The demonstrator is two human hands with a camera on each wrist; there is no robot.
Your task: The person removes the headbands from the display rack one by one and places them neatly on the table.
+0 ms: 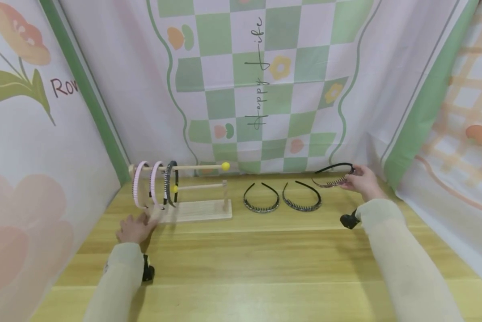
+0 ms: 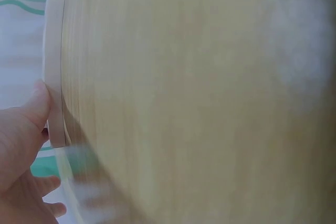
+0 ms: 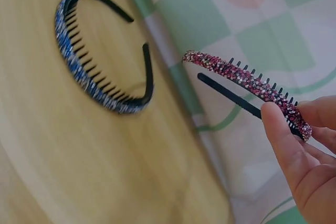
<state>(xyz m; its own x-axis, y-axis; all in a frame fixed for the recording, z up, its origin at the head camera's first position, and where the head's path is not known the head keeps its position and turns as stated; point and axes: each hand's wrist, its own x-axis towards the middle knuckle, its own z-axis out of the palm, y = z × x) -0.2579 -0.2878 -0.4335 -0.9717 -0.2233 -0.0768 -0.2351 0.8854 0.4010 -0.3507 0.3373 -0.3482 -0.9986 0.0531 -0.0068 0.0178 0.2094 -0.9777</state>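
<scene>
My right hand pinches one end of a black toothed headband covered in pink and silver glitter, raised over the back right of the table. A blue-and-silver glitter headband lies close by on the wood, teeth inward. Another glitter headband lies to its left. At the left, my left hand grips the end of the wooden headband rack's base, thumb against its edge. Two pink headbands and a dark one hang on the rack's upper rod.
The rack has an upper rod and a lower rod, each with a yellow ball tip. Behind the wooden table hangs a green-and-white checked cloth. Printed cloth walls close in both sides.
</scene>
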